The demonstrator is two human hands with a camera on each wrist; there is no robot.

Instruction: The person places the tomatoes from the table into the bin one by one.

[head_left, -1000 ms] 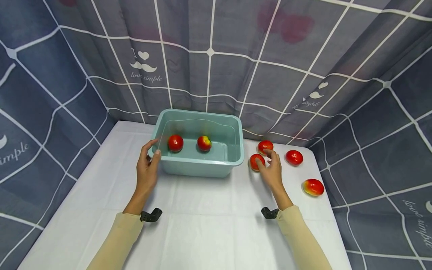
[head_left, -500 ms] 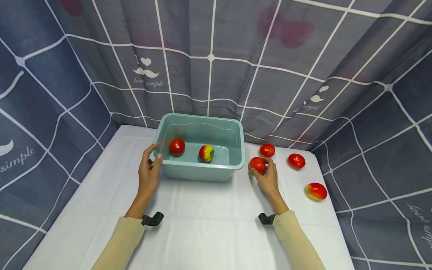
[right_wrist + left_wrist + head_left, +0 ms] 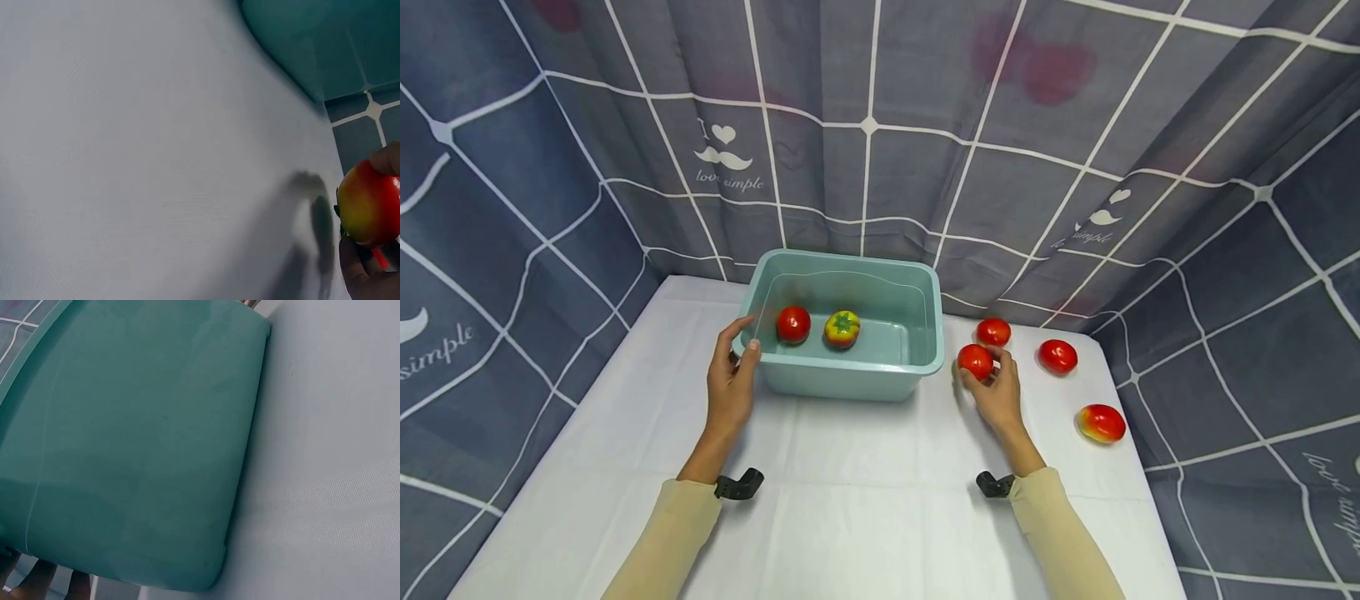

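Note:
A teal plastic bin (image 3: 835, 385) stands on the white-covered table, its long front side also filling the left wrist view. My left hand (image 3: 730, 387) grips the bin's left end at the rim. Inside lie a red tomato (image 3: 793, 325) and a yellow-red tomato (image 3: 842, 330) with its green leafy top up. Right of the bin, my right hand (image 3: 1000, 396) holds another tomato (image 3: 975, 362) between thumb and fingers. That tomato (image 3: 367, 206) shows a yellowish underside in the right wrist view. Just behind it lies a further tomato (image 3: 993, 332).
Farther right are a red tomato (image 3: 1057, 357) and a red-yellow tomato (image 3: 1101, 423), close to the table's right edge. Grey-blue grid-patterned curtains (image 3: 820, 167) hang around the back and sides, close behind the bin. White cloth (image 3: 865, 500) covers the table.
My right hand's fingers have closed round the near tomato. In the bin, the yellow-red tomato has rolled, turning its green top upward. The left hand keeps its place on the bin.

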